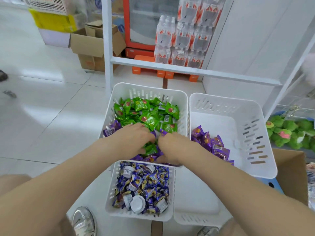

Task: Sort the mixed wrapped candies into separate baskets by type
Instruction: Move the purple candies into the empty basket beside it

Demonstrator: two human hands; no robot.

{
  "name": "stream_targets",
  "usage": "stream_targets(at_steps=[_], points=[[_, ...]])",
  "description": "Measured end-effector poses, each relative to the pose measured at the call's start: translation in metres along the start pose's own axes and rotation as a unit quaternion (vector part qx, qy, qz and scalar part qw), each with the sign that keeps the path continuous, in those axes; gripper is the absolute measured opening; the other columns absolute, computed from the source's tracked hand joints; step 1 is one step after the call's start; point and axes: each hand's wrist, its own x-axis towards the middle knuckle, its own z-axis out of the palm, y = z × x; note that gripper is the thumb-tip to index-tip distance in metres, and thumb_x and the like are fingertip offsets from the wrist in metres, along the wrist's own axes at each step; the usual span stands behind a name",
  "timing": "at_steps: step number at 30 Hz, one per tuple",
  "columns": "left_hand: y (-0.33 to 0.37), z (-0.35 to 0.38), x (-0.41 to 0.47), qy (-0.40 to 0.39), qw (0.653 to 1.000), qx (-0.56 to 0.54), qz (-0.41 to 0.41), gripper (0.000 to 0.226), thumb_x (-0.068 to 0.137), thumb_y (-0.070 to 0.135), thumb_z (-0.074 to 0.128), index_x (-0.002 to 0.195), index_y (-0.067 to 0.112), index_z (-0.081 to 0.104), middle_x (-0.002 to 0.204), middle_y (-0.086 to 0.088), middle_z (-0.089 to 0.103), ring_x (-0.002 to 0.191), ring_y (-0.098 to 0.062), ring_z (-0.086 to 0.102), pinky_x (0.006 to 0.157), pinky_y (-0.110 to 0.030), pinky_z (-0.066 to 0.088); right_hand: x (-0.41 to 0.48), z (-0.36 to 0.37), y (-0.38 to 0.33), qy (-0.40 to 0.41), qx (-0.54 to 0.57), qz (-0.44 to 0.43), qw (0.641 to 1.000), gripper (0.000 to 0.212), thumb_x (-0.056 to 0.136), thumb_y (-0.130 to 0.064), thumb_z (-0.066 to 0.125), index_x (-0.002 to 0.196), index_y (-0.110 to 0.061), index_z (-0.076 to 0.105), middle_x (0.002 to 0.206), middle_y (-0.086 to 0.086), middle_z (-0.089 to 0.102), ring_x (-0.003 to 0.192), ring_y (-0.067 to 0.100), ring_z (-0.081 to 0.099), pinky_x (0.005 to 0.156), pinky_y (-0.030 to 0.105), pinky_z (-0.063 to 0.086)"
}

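A white basket ahead of me holds mixed candies: green wrapped ones at the far side, purple ones near its front. Both hands are down in its near half. My left hand lies palm down on green and purple candies, fingers curled. My right hand sits beside it with fingers bent into the purple candies; what either hand grips is hidden. A right basket holds a small heap of purple candies. A near basket holds blue-wrapped candies and small white cups.
Another white basket lies at the lower right, partly under my arm. A white shelf frame stands behind the baskets, with bottled-water packs and cardboard boxes beyond. Green plush toys are at right. My shoes are below.
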Motion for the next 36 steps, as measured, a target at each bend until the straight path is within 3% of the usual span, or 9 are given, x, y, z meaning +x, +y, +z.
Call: stream_targets(at_steps=[5,9,13,15,17,23,26,29,36], points=[[-0.004,0.01,0.013,0.045,0.994,0.1,-0.029,0.059,0.076,0.076,0.066,0.124,0.041,0.063,0.116,0.01,0.063,0.111,-0.019,0.051,0.086,-0.039,0.038,0.005,0.007,0.001,0.08,-0.087,0.026,0.993,0.098,0.084,-0.08,0.058,0.147,-0.008,0.037,0.128,0.008,0.064,0.119,0.035,0.06,0.106,0.048,0.034],[0.006,0.016,0.021,0.083,0.989,0.107,-0.049,0.042,0.077,0.067,0.071,0.102,0.032,0.071,0.103,0.009,0.064,0.102,-0.02,0.056,0.077,-0.036,0.029,0.003,0.01,0.002,0.099,-0.095,0.013,0.99,0.089,0.084,-0.083,0.053,0.14,-0.013,0.048,0.11,0.0,0.066,0.107,0.026,0.066,0.109,0.047,0.032],[0.003,0.012,0.02,0.112,0.987,0.047,-0.109,0.024,0.075,0.045,0.077,0.085,0.03,0.062,0.088,0.009,0.059,0.094,-0.022,0.061,0.076,-0.035,0.035,0.004,0.009,0.002,0.115,-0.062,0.016,0.991,0.067,0.082,-0.078,0.062,0.114,-0.019,0.056,0.074,-0.006,0.04,0.096,0.027,0.066,0.092,0.042,0.035],[0.0,0.011,0.019,0.123,0.984,0.027,-0.126,0.027,0.076,0.045,0.078,0.09,0.031,0.06,0.093,0.009,0.062,0.095,-0.022,0.062,0.075,-0.034,0.036,0.005,0.01,0.005,0.11,-0.054,-0.001,0.992,0.059,0.084,-0.074,0.063,0.103,-0.019,0.057,0.076,-0.003,0.045,0.09,0.027,0.065,0.077,0.037,0.038],[-0.002,0.013,0.019,0.147,0.98,0.024,-0.135,0.036,0.078,0.047,0.079,0.1,0.029,0.058,0.098,0.008,0.063,0.096,-0.023,0.064,0.072,-0.033,0.033,0.005,0.01,0.007,0.11,-0.04,-0.029,0.993,0.056,0.087,-0.068,0.064,0.112,-0.018,0.06,0.089,-0.001,0.048,0.087,0.027,0.063,0.066,0.035,0.044],[-0.005,0.019,0.021,0.19,0.971,0.038,-0.14,0.074,0.07,0.051,0.087,0.116,0.024,0.037,0.099,0.005,0.057,0.068,-0.022,0.058,0.049,-0.03,0.029,0.003,0.016,0.006,0.119,-0.041,-0.093,0.988,0.061,0.097,-0.064,0.055,0.149,-0.035,0.042,0.12,0.005,0.063,0.106,0.032,0.065,0.064,0.038,0.047],[-0.002,0.017,0.021,0.206,0.965,0.062,-0.15,0.067,0.074,0.059,0.081,0.109,0.023,0.037,0.099,0.004,0.051,0.062,-0.02,0.048,0.045,-0.028,0.022,0.002,0.014,0.007,0.123,-0.068,-0.105,0.984,0.051,0.099,-0.06,0.055,0.14,-0.029,0.051,0.103,0.008,0.064,0.096,0.034,0.068,0.064,0.038,0.051],[0.001,0.02,0.025,0.201,0.964,0.077,-0.158,0.057,0.083,0.06,0.073,0.104,0.022,0.037,0.092,0.005,0.059,0.072,-0.024,0.064,0.05,-0.031,0.033,0.0,0.011,0.007,0.135,-0.051,-0.128,0.981,0.037,0.1,-0.051,0.058,0.124,-0.023,0.061,0.092,0.005,0.059,0.088,0.034,0.067,0.064,0.04,0.055],[-0.004,0.019,0.034,0.171,0.982,-0.029,-0.075,0.031,0.087,0.023,0.076,0.111,0.018,0.058,0.104,-0.001,0.06,0.094,-0.027,0.063,0.064,-0.039,0.047,-0.01,0.007,0.028,0.292,0.048,-0.14,0.945,0.027,0.101,-0.041,0.051,0.111,-0.03,0.073,0.089,-0.001,0.061,0.084,0.022,0.064,0.064,0.038,0.055]])
